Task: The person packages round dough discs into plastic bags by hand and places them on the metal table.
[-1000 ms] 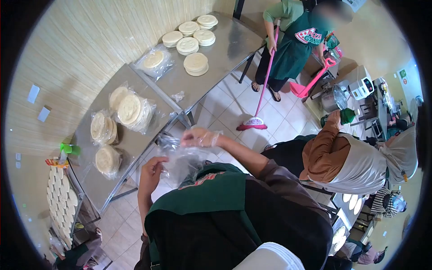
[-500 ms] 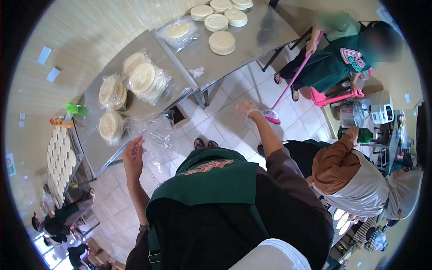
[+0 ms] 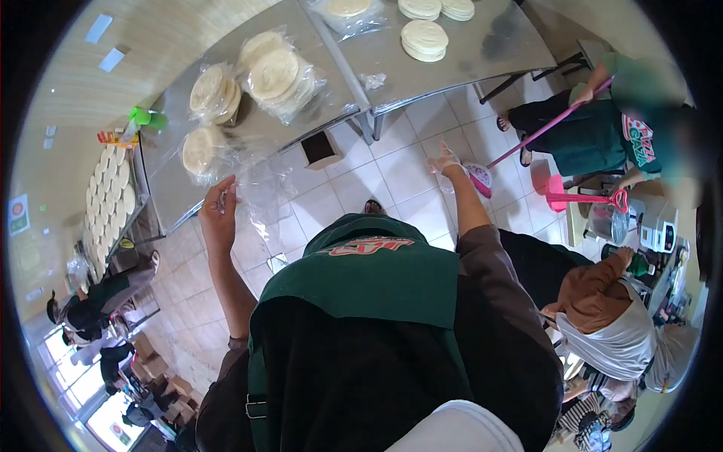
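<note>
My left hand is bare, its fingers drawn together at the edge of a loose clear plastic bag that hangs beside the table edge. My right hand, in a clear plastic glove, is stretched out over the floor with its fingers apart and nothing in it. Just beyond my left hand, a bagged stack of flat round breads lies on the metal table. Two more bagged groups, one at the back left and one larger, are behind it.
Unbagged bread stacks and a bag scrap are on the adjoining table. A person at right holds a pink broom and dustpan. Another person in brown sleeves stands nearer. A bread rack is at left.
My right hand has let go of the clear bag and moved right, away from my left hand. The bag has spread out near the table edge. The view has shifted, showing more floor.
</note>
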The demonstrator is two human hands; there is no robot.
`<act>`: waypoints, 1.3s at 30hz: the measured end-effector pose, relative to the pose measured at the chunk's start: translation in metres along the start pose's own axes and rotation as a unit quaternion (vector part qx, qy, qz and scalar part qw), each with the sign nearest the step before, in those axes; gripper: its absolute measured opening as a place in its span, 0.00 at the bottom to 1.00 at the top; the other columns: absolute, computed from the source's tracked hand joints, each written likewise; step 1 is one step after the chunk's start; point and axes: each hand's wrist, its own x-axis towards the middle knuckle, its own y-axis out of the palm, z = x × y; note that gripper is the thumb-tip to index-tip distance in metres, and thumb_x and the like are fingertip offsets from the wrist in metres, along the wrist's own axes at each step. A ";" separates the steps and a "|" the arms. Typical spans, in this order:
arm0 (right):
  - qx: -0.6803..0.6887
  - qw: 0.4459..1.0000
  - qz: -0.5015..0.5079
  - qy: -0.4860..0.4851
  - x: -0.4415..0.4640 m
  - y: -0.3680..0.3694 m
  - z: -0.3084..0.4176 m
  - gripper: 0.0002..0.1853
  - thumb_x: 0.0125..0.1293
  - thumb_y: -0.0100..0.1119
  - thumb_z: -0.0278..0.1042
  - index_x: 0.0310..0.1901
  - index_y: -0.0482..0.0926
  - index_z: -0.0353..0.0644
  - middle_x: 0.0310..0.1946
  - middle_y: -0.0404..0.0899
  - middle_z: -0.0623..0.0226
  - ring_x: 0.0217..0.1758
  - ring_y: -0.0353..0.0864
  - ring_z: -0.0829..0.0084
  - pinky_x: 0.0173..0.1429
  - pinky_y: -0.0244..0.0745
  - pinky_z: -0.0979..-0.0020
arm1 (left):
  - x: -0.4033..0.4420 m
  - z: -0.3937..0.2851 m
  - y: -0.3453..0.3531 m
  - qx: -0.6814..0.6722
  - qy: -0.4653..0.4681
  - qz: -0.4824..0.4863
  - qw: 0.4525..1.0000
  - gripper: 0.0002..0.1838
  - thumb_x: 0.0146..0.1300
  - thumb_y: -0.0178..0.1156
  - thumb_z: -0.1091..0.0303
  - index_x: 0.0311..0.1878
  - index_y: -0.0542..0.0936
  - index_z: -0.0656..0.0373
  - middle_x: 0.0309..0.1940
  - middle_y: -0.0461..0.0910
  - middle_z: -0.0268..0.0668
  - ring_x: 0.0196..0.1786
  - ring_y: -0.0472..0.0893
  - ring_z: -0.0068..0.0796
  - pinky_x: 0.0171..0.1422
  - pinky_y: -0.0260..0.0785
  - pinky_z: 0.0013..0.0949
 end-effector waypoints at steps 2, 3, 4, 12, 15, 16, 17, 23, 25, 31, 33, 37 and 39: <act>0.005 1.000 0.003 0.012 -0.004 0.002 0.001 0.52 0.54 0.66 0.55 0.73 0.49 0.39 0.63 0.69 0.48 0.70 0.65 0.58 0.72 0.60 0.67 | -0.001 0.003 -0.002 0.003 -0.015 -0.003 1.000 0.12 0.68 0.58 0.70 0.52 0.81 0.62 0.39 0.82 0.37 0.36 0.78 0.22 0.44 0.72 0.27; -0.008 1.000 -0.004 0.017 0.002 0.009 0.000 0.51 0.54 0.66 0.54 0.73 0.52 0.39 0.58 0.74 0.49 0.67 0.69 0.59 0.70 0.63 0.67 | -0.002 0.009 -0.003 0.001 -0.023 -0.006 1.000 0.12 0.68 0.58 0.70 0.52 0.81 0.62 0.39 0.82 0.37 0.36 0.78 0.22 0.44 0.72 0.28; -0.020 1.000 -0.010 0.022 0.010 0.019 -0.005 0.49 0.54 0.66 0.53 0.72 0.54 0.39 0.54 0.79 0.49 0.64 0.73 0.60 0.68 0.65 0.67 | -0.002 0.014 -0.003 0.000 -0.031 -0.008 0.999 0.12 0.68 0.58 0.70 0.52 0.81 0.62 0.39 0.82 0.38 0.36 0.78 0.22 0.44 0.72 0.28; 0.045 0.997 0.067 -0.016 0.038 0.091 -0.010 0.33 0.57 0.64 0.52 0.61 0.74 0.42 0.64 0.70 0.53 0.68 0.69 0.57 0.71 0.62 0.66 | 0.000 0.028 -0.018 -0.002 -0.066 -0.014 0.998 0.12 0.68 0.58 0.70 0.52 0.81 0.62 0.38 0.81 0.37 0.35 0.79 0.22 0.44 0.71 0.26; 0.028 0.997 0.066 -0.040 0.029 0.108 0.014 0.31 0.56 0.64 0.52 0.58 0.77 0.42 0.59 0.76 0.52 0.64 0.73 0.56 0.68 0.66 0.65 | 0.005 0.040 -0.031 -0.002 -0.065 -0.023 0.998 0.12 0.68 0.58 0.70 0.52 0.81 0.62 0.38 0.80 0.37 0.35 0.78 0.22 0.43 0.71 0.26; 0.024 0.996 0.070 -0.052 0.025 0.114 0.024 0.31 0.55 0.64 0.52 0.57 0.77 0.42 0.58 0.76 0.52 0.63 0.74 0.56 0.68 0.66 0.65 | 0.007 0.045 -0.036 -0.003 -0.063 -0.028 0.998 0.12 0.68 0.58 0.70 0.52 0.81 0.62 0.38 0.80 0.37 0.35 0.78 0.22 0.43 0.71 0.26; 0.020 0.995 0.073 -0.064 0.022 0.119 0.034 0.31 0.55 0.64 0.52 0.57 0.77 0.42 0.58 0.76 0.52 0.63 0.74 0.56 0.68 0.66 0.65 | 0.008 0.051 -0.041 -0.013 -0.058 -0.034 0.998 0.12 0.68 0.58 0.70 0.52 0.81 0.62 0.38 0.80 0.37 0.35 0.78 0.22 0.43 0.71 0.26; 0.055 0.992 0.085 -0.073 0.005 0.160 0.082 0.31 0.53 0.64 0.53 0.55 0.78 0.42 0.53 0.79 0.52 0.59 0.77 0.56 0.64 0.70 0.64 | 0.014 0.088 -0.085 -0.035 -0.036 -0.047 0.998 0.12 0.69 0.57 0.71 0.52 0.81 0.63 0.42 0.81 0.39 0.40 0.79 0.24 0.45 0.73 0.27; -0.006 0.995 0.043 -0.090 -0.008 0.169 0.098 0.30 0.54 0.63 0.52 0.55 0.78 0.41 0.54 0.78 0.51 0.58 0.77 0.56 0.64 0.70 0.64 | 0.017 0.107 -0.099 -0.060 -0.031 -0.046 0.997 0.12 0.69 0.56 0.71 0.53 0.80 0.63 0.45 0.81 0.41 0.43 0.80 0.26 0.47 0.74 0.28; -0.100 0.995 0.010 0.004 -0.028 0.174 0.097 0.29 0.58 0.54 0.50 0.57 0.77 0.37 0.60 0.74 0.50 0.62 0.74 0.55 0.66 0.69 0.61 | 0.015 0.154 -0.136 -0.015 0.003 -0.032 0.999 0.13 0.70 0.55 0.72 0.55 0.79 0.63 0.49 0.80 0.41 0.48 0.80 0.27 0.48 0.75 0.29; -0.170 0.985 0.037 0.007 -0.025 0.160 0.083 0.27 0.60 0.52 0.48 0.57 0.77 0.40 0.61 0.73 0.53 0.64 0.73 0.57 0.66 0.69 0.61 | 0.015 0.163 -0.141 -0.042 0.005 -0.024 0.999 0.13 0.70 0.55 0.72 0.55 0.79 0.63 0.49 0.80 0.41 0.48 0.80 0.27 0.48 0.75 0.29; 0.014 0.996 0.019 0.087 -0.076 0.115 0.082 0.32 0.61 0.53 0.56 0.62 0.71 0.44 0.64 0.68 0.53 0.68 0.67 0.58 0.67 0.66 0.56 | 0.016 0.165 -0.146 -0.067 0.012 -0.026 0.997 0.14 0.70 0.55 0.71 0.55 0.79 0.63 0.49 0.80 0.42 0.48 0.80 0.27 0.48 0.74 0.28; 0.430 0.885 0.039 0.173 -0.067 0.110 0.073 0.50 0.54 0.58 0.70 0.70 0.56 0.43 0.70 0.56 0.49 0.73 0.58 0.51 0.70 0.58 0.50 | 0.012 0.150 -0.149 -0.023 0.028 -0.016 0.999 0.14 0.69 0.56 0.71 0.55 0.79 0.64 0.48 0.81 0.42 0.48 0.80 0.28 0.49 0.74 0.29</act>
